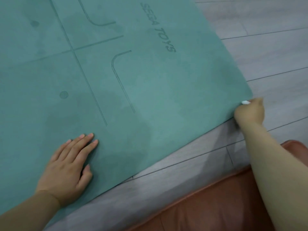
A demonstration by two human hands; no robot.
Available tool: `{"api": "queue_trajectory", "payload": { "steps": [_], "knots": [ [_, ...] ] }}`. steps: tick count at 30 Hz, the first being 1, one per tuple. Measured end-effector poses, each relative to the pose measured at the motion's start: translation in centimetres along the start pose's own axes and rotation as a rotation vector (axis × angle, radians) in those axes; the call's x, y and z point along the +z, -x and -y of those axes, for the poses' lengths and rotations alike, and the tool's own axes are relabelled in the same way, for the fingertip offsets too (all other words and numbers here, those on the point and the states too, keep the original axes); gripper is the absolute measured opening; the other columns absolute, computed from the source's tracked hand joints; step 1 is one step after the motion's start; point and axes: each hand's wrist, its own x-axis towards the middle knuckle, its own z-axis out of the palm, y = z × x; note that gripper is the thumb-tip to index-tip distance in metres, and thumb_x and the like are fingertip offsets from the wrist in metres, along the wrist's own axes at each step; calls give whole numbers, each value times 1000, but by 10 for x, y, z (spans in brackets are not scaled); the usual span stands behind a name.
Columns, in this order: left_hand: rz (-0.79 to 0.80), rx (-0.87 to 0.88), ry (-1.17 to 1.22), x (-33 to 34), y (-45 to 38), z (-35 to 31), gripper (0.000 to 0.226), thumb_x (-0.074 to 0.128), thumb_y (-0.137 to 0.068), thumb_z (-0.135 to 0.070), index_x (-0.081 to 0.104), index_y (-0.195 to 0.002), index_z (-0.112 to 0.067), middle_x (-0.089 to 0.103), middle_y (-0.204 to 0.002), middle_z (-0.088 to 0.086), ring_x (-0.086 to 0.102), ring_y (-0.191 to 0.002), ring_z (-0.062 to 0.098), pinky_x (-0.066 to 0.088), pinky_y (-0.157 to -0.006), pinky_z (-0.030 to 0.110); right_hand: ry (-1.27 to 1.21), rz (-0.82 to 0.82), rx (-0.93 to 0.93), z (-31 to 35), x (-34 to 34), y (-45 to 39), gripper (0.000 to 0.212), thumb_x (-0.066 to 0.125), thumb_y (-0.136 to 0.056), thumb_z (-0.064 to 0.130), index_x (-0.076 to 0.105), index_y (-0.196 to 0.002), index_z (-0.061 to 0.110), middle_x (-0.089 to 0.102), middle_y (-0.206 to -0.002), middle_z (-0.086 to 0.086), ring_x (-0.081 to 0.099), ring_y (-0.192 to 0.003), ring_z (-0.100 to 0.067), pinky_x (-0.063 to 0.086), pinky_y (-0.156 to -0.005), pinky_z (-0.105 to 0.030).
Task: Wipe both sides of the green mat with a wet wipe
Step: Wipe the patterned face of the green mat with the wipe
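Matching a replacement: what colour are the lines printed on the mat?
Darker green-grey lines on the teal-green mat, seen clearly in the head view.

The green mat [150,90] looks like a matt, suede-like rubber sheet, faintly mottled with darker damp-looking patches, its lines, dots and lettering printed in a darker tone. Its surface takes no shine at all. The floor [270,52] beneath is grey planking with a wood-grain pattern and thin dark seams, smooth with a low satin sheen. At the lower right, a reddish-brown cushion [221,204] looks like leather or a leather imitation, smooth and softly glossy, with a stitched seam across it.
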Motion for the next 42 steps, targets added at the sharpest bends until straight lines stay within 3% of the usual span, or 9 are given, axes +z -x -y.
{"api": "queue_trajectory", "payload": {
  "steps": [3, 7, 10, 18, 21, 25, 30, 37, 42],
  "knots": [
    [3, 5, -6, 1, -1, 1, 63, 38, -83, -30, 53, -139, -7, 47, -148, 11, 38, -138, 28, 10, -123, 35, 14, 1, -406, 38, 30, 82, 29, 41, -90, 8, 52, -113, -4, 60, -109, -25, 57, -100, -41, 46, -87, -42],
    [-2, -1, -11, 4, 0, 1, 63, 38, -83, -31, 52, -140, -8, 46, -150, 10, 39, -138, 29, 17, -121, 42, -90, 635, -1235, 72, 25, 251, 24, 38, -86, 14, 58, -96, 7, 59, -89, -15, 57, -78, -34, 52, -69, -42],
    [-1, -2, -11, 2, 0, 1, 63, 37, -83, -31, 51, -140, -8, 46, -149, 10, 38, -138, 29, 14, -122, 39, -20, 932, -1532, 77, 12, 257, 19, 62, -76, 7, 57, -93, 11, 56, -87, -12, 56, -74, -34, 48, -62, -38],
    [-4, -1, -18, 3, 0, 1, 63, 37, -83, -31, 51, -140, -7, 46, -150, 10, 38, -139, 30, 16, -121, 41, 146, 162, -627, 11, -10, 19, 37, 38, -80, 21, 63, -99, 2, 65, -98, -23, 62, -90, -42, 52, -77, -44],
    [-7, -5, -20, 2, 0, 0, 63, 37, -83, -30, 51, -140, -7, 46, -149, 11, 38, -138, 30, 14, -122, 39, 64, 40, -280, 6, -15, 8, 19, 46, -85, 5, 59, -98, 0, 63, -105, -24, 58, -97, -42, 46, -78, -39],
    [7, -13, -20, 2, 0, 0, 63, 37, -82, -30, 51, -140, -7, 46, -149, 11, 38, -138, 29, 12, -122, 36, -71, 197, -665, 53, 12, 105, 14, 49, -86, 7, 57, -96, 3, 62, -96, -22, 60, -88, -40, 45, -71, -38],
    [-2, -8, -16, 0, 0, 0, 63, 38, -83, -30, 52, -139, -6, 47, -148, 11, 38, -138, 30, 11, -122, 35, -67, 854, -1591, 66, 8, 235, 13, 47, -82, 17, 56, -91, 15, 59, -83, -10, 55, -75, -29, 44, -67, -35],
    [14, -6, -15, 0, 1, 1, 63, 39, -82, -30, 52, -140, -8, 46, -149, 10, 37, -139, 26, 10, -123, 34, -88, 450, -1058, 52, 8, 132, 9, 45, -79, 14, 53, -81, 10, 53, -79, -8, 55, -73, -33, 41, -63, -38],
    [17, 7, -13, 1, 1, 4, 64, 41, -82, -30, 50, -142, -11, 45, -151, 7, 38, -139, 25, 14, -122, 38, -62, 796, -1713, 69, 22, 198, 9, 58, -83, 17, 57, -91, 14, 55, -90, -6, 50, -80, -24, 39, -67, -33]
  ]
}}
